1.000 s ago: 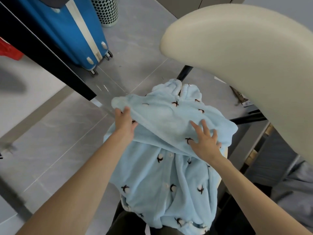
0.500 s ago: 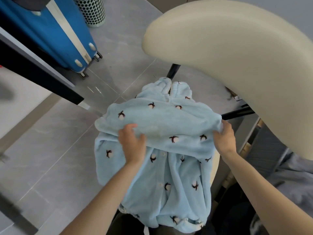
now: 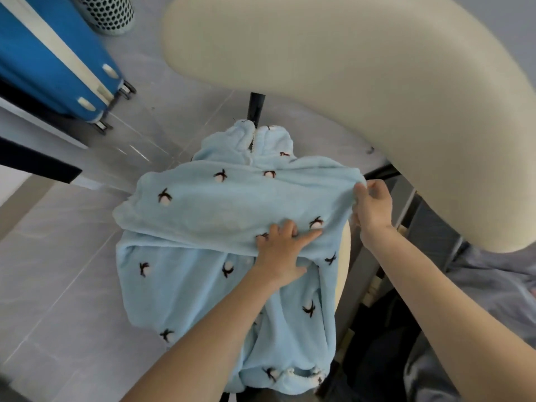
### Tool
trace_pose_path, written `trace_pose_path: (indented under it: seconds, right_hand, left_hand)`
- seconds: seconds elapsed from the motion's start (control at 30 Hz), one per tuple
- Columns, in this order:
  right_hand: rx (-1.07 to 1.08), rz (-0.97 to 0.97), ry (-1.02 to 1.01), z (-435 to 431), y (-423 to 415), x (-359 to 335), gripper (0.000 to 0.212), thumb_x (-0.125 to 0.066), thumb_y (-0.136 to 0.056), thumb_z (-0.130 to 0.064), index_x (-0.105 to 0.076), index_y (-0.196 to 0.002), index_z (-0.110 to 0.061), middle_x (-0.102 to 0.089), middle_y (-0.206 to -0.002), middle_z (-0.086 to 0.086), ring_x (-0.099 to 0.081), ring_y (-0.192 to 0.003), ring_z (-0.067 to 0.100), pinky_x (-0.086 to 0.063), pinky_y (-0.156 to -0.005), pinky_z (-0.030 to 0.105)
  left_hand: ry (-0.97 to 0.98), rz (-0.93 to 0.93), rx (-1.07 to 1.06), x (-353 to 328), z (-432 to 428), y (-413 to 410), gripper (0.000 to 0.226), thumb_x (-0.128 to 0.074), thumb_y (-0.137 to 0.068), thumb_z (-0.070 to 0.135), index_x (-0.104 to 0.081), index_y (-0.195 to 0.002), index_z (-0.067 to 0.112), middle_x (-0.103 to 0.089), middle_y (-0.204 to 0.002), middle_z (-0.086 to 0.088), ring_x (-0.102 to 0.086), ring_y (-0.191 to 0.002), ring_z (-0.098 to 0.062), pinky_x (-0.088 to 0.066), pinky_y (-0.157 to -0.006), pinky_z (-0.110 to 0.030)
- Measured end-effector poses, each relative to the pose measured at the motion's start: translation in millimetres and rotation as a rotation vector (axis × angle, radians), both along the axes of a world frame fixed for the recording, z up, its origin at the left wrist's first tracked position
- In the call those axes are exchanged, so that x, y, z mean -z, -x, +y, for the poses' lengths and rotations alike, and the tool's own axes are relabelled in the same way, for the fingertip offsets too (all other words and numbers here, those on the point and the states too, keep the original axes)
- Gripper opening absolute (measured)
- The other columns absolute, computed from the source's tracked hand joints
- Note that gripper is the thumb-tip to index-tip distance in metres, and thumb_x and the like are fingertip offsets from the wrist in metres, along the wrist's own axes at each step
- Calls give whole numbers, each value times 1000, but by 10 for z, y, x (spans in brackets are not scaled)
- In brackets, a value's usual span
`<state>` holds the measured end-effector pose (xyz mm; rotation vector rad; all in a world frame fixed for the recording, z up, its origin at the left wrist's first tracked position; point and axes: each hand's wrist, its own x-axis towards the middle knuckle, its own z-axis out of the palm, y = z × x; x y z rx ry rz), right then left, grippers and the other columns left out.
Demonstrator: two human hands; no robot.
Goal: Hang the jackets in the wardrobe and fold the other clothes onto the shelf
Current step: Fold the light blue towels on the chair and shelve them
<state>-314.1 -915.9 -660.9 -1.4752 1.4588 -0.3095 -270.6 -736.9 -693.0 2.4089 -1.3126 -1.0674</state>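
Suitcase (image 3: 52, 53) and perforated bin (image 3: 108, 11) partly beyond the top edge; seat (image 3: 344, 256) mostly beneath the garment (image 3: 220, 204).

One head-worn, wide-angle camera looks steeply down from close above a pale blue fleece garment (image 3: 232, 204) at frame centre. A cream chair back (image 3: 348, 68) looms nearest at one o'clock, and a blue suitcase (image 3: 52, 53) lies farther off at ten o'clock.

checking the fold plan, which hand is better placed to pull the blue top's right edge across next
Right, probably. The right hand pinches the top at that edge; the left hand lies flat on the folded layer, better suited to pinning it.
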Motion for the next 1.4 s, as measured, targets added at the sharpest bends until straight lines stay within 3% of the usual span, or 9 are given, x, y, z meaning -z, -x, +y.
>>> trace_pose_path:
  seconds: [0.13,0.3,0.4,0.57,0.8,0.93,1.07,1.23,1.4]
  right_hand:
    - [276,-163,-246,135,-156,-6,16,-44,-97,-4,-46,-93,-19,-59,-85,9,-56,-67,17,-53,-65,25]
    - [-595,98,275,408,-189,8,45,-50,-94,-7,-42,-135,-23,-45,-138,-3,-51,-111,15,-43,-87,26]
    - [-838,113,302,442,-392,60,56,-49,-96,-10,-32,-147,-25,-31,-151,-1,-52,-93,13,-42,-80,21]
    - [-952,439,217,368,-705,165,36,-43,-102,-19,-44,-135,-4,-43,-134,17,-53,-107,33,-36,-84,28]
    - [-774,495,291,252,-937,135,32,-43,-97,-14,-48,-129,-10,-42,-128,12,-56,-92,33,-44,-75,38]
    - [-707,351,210,177,-1205,190,42,-47,-96,-22,-43,-137,-17,-42,-135,8,-63,-89,28,-46,-76,27]
    - [-379,153,-359,187,-1517,279,60,-60,-93,-23,-27,-142,-17,-50,-90,-4,-64,-47,15,-56,-53,20]
    - [-43,49,-625,135,-1665,301,23,-71,-87,-12,-49,-85,-6,-44,-62,2,-40,-27,3,-40,-33,14]
    - [-274,-40,-596,167,-1591,74,14,-69,-87,-11,-57,-94,-12,-45,-62,-2,-35,-35,3,-34,-36,16]
  left_hand:
    - [72,107,-20,-59,45,-73,60,-53,-93,36,-26,-146,48,-35,-125,1,-37,-114,-24,-39,-95,-44]
    - [418,-72,-454,-210,237,-582,40,-51,-94,5,-56,-133,16,-48,-129,-9,-49,-112,-28,-46,-92,-42]
    - [327,-169,-543,-201,325,-1037,41,-43,-100,12,-48,-140,18,-34,-149,-4,-41,-124,-28,-47,-93,-43]
    - [-9,-162,-327,-61,455,-1537,40,-42,-102,25,-41,-141,19,-40,-142,-3,-45,-120,-29,-43,-88,-39]
    - [138,-196,-519,-103,395,-1693,31,-48,-97,12,-50,-128,14,-41,-134,-5,-49,-111,-28,-45,-76,-39]
    - [133,-211,-424,-83,363,-1730,52,-57,-94,24,-39,-142,17,-28,-151,-2,-35,-130,-28,-45,-94,-46]
    - [93,-120,-411,34,437,-1626,68,-69,-84,38,-36,-142,23,-24,-149,1,-28,-129,-26,-47,-88,-41]
    - [141,-20,-499,158,594,-1534,68,-69,-84,38,-36,-144,27,-26,-149,4,-24,-128,-23,-30,-95,-27]
    - [182,120,-588,178,627,-1667,50,-60,-91,27,-46,-139,25,-39,-146,5,-34,-134,-18,-27,-106,-27]
